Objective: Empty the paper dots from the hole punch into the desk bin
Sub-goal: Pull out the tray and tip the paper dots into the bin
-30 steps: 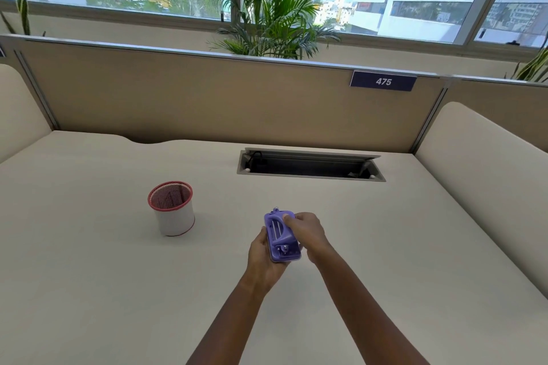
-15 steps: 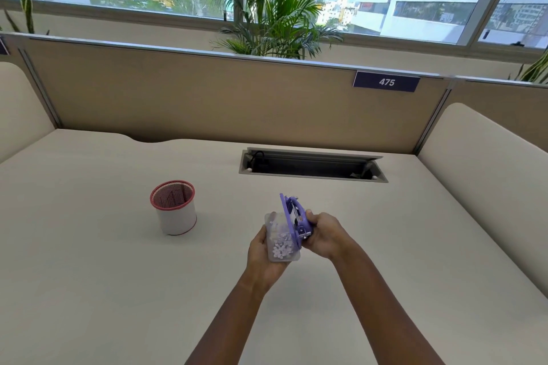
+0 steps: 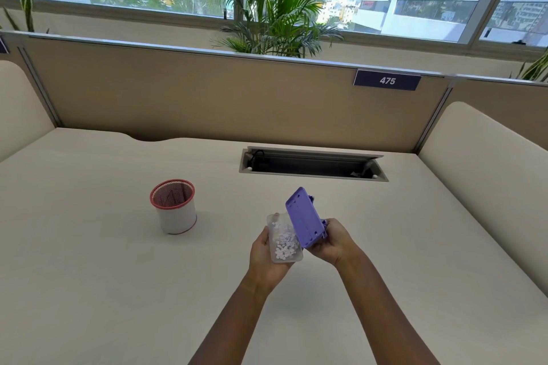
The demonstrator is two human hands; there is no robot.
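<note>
Your left hand [image 3: 267, 258] cups the clear tray [image 3: 284, 241] of paper dots [image 3: 285, 241]; right hand [image 3: 332, 241] grips the hole punch [image 3: 305, 221] (tray detached). Desk bin [image 3: 174, 207] on the table [image 3: 89, 275] awaits tipping

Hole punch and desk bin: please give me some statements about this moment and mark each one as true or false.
1. The left hand holds the clear tray with the paper dots inside. True.
2. The purple hole punch lies flat on the desk. False: the right hand holds it tilted up, above the desk.
3. The desk bin stands upright, to the left of both hands. True.
4. The tray is already over the bin. False: it is well to the right of the bin, apart from it.
5. The label on the partition reads 475. True.
</note>
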